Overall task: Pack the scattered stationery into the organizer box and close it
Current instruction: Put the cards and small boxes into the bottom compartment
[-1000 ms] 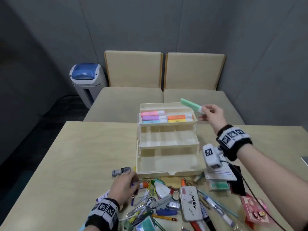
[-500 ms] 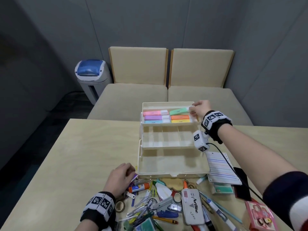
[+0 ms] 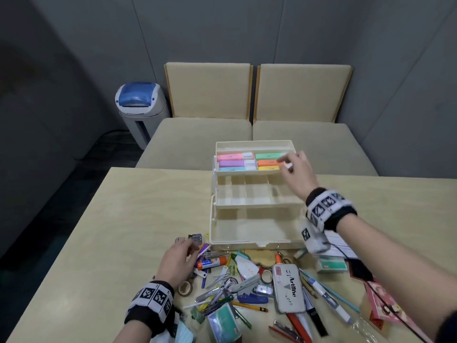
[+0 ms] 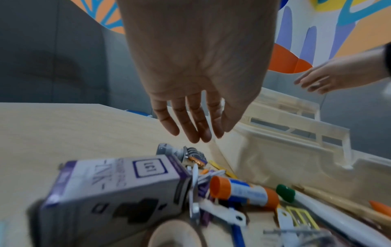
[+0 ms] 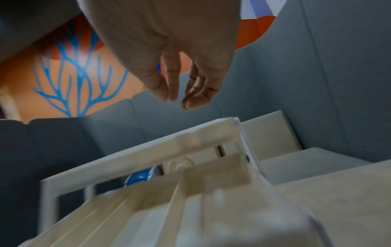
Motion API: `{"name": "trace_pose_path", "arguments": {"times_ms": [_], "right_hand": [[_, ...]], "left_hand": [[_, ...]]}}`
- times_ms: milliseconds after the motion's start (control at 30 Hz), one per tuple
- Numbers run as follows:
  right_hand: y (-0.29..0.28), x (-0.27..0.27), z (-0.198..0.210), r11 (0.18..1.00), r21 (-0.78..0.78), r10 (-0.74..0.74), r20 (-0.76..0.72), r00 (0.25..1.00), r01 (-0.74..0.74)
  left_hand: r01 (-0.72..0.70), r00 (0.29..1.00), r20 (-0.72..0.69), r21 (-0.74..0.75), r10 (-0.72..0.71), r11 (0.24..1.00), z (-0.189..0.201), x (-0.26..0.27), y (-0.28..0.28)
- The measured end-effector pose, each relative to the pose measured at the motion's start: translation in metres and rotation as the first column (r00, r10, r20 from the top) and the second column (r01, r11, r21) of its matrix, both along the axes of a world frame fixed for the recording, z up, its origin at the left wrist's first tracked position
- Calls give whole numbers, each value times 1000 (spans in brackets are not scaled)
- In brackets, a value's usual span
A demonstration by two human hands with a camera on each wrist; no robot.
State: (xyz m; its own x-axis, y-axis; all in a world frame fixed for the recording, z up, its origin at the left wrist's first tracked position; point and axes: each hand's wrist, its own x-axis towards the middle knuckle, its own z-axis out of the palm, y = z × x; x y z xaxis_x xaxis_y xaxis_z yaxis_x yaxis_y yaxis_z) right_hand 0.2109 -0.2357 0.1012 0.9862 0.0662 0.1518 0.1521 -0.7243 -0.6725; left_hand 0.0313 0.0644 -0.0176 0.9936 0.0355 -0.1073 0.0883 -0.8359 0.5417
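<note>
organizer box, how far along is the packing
Done: six highlighters, the green highlighter among them, lie in the top tray of the organizer box. In hand: nothing; the right hand hangs empty over that tray and the left hand hovers open over the pile by the glue stick. Left: the middle tray and bottom bin look empty, the Artline tin and the rest still lie out, and the box is open.

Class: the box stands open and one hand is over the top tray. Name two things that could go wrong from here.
1. The right hand may nudge the highlighters out of their rows in the top tray.
2. The left hand, empty over the tangled stationery pile, may knock clips or the glue stick about.
</note>
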Motion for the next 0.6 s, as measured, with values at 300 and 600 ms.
{"name": "trace_pose_path", "arguments": {"times_ms": [300, 600], "right_hand": [[-16, -179, -80, 845, -386, 203, -409, 890, -370], [-15, -210, -111, 941, -220, 155, -395, 906, -257]], "left_hand": [[135, 989, -53, -26, -136, 991, -4, -16, -52], [224, 974, -40, -36, -225, 974, -5, -24, -70]]}}
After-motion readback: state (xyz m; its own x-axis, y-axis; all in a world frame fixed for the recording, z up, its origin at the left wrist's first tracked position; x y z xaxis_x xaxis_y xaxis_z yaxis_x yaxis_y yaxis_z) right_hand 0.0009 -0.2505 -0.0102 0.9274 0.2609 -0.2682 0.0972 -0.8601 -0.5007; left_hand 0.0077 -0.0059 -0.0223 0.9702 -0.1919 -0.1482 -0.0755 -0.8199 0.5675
